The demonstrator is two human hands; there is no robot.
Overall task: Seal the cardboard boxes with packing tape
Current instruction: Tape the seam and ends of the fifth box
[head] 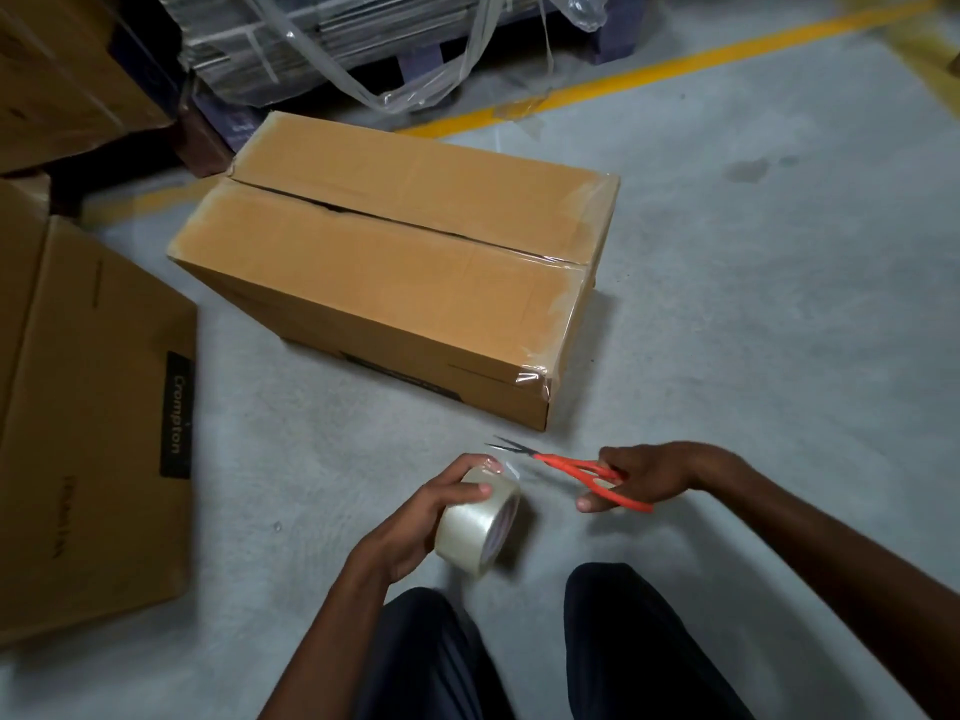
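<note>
A brown cardboard box (395, 267) lies on the grey floor ahead of me, its two top flaps closed with a dark gap along the seam and clear tape wrapped over its right end. My left hand (415, 517) grips a roll of clear packing tape (478, 522) below the box, thumb on the roll's top. My right hand (644, 478) holds orange-handled scissors (582, 470), blades pointing left toward the roll, slightly parted.
A larger printed carton (98, 423) lies at the left. More cartons (67, 70) and a plastic-wrapped pallet load (363, 39) stand behind. A yellow floor line (649, 75) runs at the back right. My knees (519, 652) are at the bottom.
</note>
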